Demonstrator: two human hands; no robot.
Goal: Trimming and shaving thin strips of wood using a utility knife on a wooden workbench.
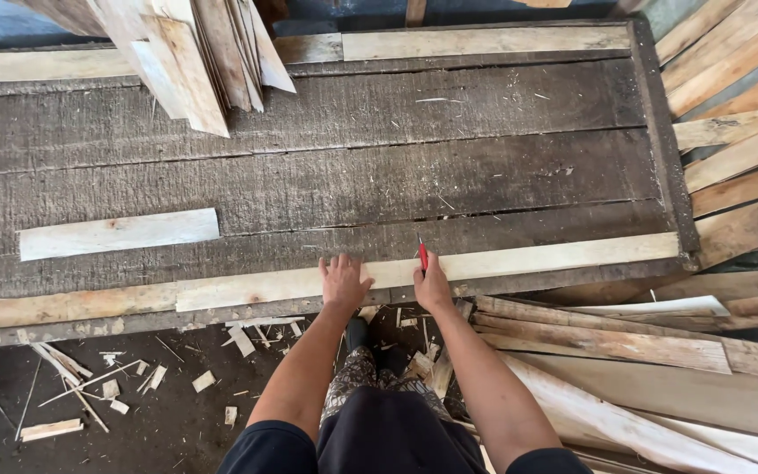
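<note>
Head view: the left hand (pixel 344 281) lay flat, fingers spread, pressing down on a long pale wooden strip (pixel 528 257) that ran along the near edge of a dark plank workbench (pixel 353 184). The palm was open with nothing gripped, only holding the strip down. The right hand (pixel 432 285) was closed around a red pencil (pixel 422 254), tip pointing away and touching or just above the strip, right beside the left hand.

Risks, as a judgement: the strip sat at the bench's near edge, so uneven pressure from the one flat palm could let it slide or pivot and throw any mark off. The left fingers sat just beside the pencil tip, so a slip could run the mark across them. The rough bench surface could also make the line wander.

Around: a shorter pale board (pixel 120 233) lay on the bench well to the left, apart from the hands. A stack of leaning boards (pixel 195 57) stood at the far left corner. More boards (pixel 730 132) were piled on the right, and loose planks (pixel 607 342) crowded the floor beside the right arm, limiting footing there. Wood scraps (pixel 116 386) littered the floor on the left. Nothing lay between the hands and the strip.
</note>
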